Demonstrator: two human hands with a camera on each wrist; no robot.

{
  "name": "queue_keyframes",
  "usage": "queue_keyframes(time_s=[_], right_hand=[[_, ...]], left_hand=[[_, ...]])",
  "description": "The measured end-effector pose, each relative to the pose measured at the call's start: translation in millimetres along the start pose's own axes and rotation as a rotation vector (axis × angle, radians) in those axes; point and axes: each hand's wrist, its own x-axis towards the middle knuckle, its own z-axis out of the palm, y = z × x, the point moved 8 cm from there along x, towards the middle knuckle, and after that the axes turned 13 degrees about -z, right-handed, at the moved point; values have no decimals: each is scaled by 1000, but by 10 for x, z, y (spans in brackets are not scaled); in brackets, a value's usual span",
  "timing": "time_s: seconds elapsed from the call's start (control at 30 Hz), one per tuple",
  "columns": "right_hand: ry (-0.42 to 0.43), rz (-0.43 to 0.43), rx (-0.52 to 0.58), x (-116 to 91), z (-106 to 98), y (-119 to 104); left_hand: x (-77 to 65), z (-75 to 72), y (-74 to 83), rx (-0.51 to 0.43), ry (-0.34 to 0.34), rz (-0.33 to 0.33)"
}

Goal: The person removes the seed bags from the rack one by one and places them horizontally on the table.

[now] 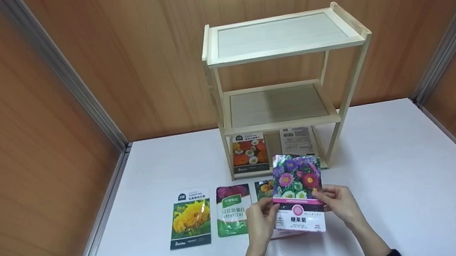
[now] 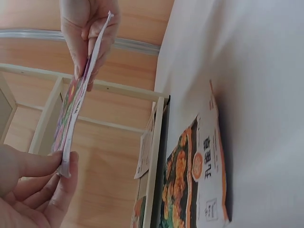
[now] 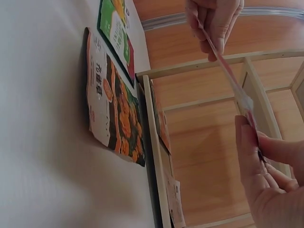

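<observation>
Both hands hold a flower seed packet (image 1: 295, 180) upright above the table, its front with pink, purple and red daisies facing the head camera. My left hand (image 1: 259, 224) pinches its left edge between thumb and fingers. On the right edge, my right hand (image 1: 342, 205) pinches it the same way. Seen edge-on in the left wrist view, the held packet (image 2: 76, 111) is thin and slightly bent. Under it an orange-flower seed packet (image 3: 111, 97) lies on the table, mostly hidden in the head view.
Left of the hands lie a green impatiens packet (image 1: 232, 212) and a yellow-flower packet (image 1: 189, 219). Behind stands a three-tier wooden shelf (image 1: 283, 125). Its bottom tier holds an orange-and-white-flower packet (image 1: 250, 153) and a packet showing printed text (image 1: 297, 140). Wood-grain panels (image 1: 141, 69) surround the white table (image 1: 406, 168).
</observation>
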Motion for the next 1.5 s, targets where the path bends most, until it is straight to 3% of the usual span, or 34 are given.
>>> queue_keyframes(time_s=[0.3,0.67,0.8,0.93,1.07,1.2,1.5], right_hand=[[139,-23,-171,8,-240,79],[184,-53,-345,8,-476,283],[170,-44,-397,22,-552,379],[148,-32,-430,47,-624,470],[122,-23,-461,90,-687,554],[94,-17,-487,145,-736,629],[39,-6,-518,264,-767,756]], left_hand=[[-72,194,-59,-64,3,-5],[-98,556,-186,-62,-57,-81],[-107,693,-213,-47,-82,-87],[-98,823,-207,43,-107,-80],[-80,914,-151,125,-90,-21],[-63,989,-105,125,-68,37],[34,1108,-75,205,-21,26]])
